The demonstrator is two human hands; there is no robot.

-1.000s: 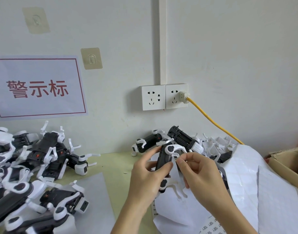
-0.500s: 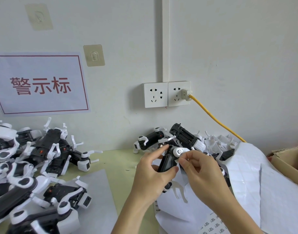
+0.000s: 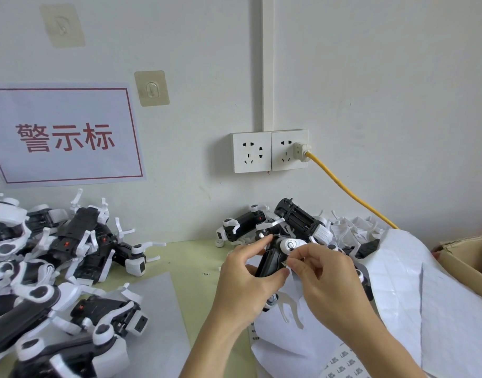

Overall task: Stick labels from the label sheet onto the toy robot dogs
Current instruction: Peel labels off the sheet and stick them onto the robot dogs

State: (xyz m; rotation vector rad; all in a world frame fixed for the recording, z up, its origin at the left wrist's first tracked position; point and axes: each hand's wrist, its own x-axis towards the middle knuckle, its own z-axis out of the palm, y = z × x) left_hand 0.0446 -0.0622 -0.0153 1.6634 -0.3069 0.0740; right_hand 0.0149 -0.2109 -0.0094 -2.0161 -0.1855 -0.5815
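Above the green tabletop (image 3: 185, 257), near the middle of the view: a black-and-white toy robot dog (image 3: 272, 261) held off the surface, tilted, gripped by the left hand (image 3: 245, 287) with thumb and curled fingers round its black body. Right hand (image 3: 330, 279) just beside it, fingers (image 3: 295, 264) pinched together against the dog's flank below a white round joint; something small and pale between them, too small to call a label with certainty. Under both hands, a crumpled white label sheet (image 3: 398, 296) draped over a heap at right, small printed labels showing at its lower edge. Behind the hands, against the wall, two more toy dogs (image 3: 294, 219) lying on their sides. At far left, a pile of toy dogs (image 3: 57, 263), some on a grey sheet. On the wall, a double socket (image 3: 270, 151) with a yellow cable (image 3: 343, 186) plugged in, and a white sign (image 3: 65, 135) with red characters. At right edge, a cardboard box (image 3: 469, 257).
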